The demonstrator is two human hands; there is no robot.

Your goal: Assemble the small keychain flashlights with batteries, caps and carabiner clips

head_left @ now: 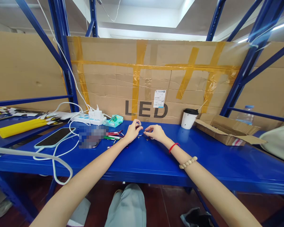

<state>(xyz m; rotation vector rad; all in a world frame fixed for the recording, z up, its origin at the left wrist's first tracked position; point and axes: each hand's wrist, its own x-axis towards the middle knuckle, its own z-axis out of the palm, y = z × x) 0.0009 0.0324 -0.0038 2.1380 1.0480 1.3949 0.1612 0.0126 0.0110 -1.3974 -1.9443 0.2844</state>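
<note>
My left hand [133, 130] is above the blue table [142, 160], its fingers bent in a pinch around something too small to make out. Close by on the right, my right hand [156, 132] also pinches, thumb against fingers, and what it grips is hidden. A narrow gap separates the two hands. Tiny parts lie on the table beneath them, too small to name. Beside my left hand are several slim pen-like pieces, among them a red one [113, 133] and a green one [111, 137].
To the left lie a phone [55, 137], a blurred-out item [92, 137], white cables, a power strip [85, 119] with chargers and a green tissue pack [115, 120]. On the right stand a lidded paper cup [188, 119] and an open cardboard box [223, 132]. Cardboard [109, 85] walls the back.
</note>
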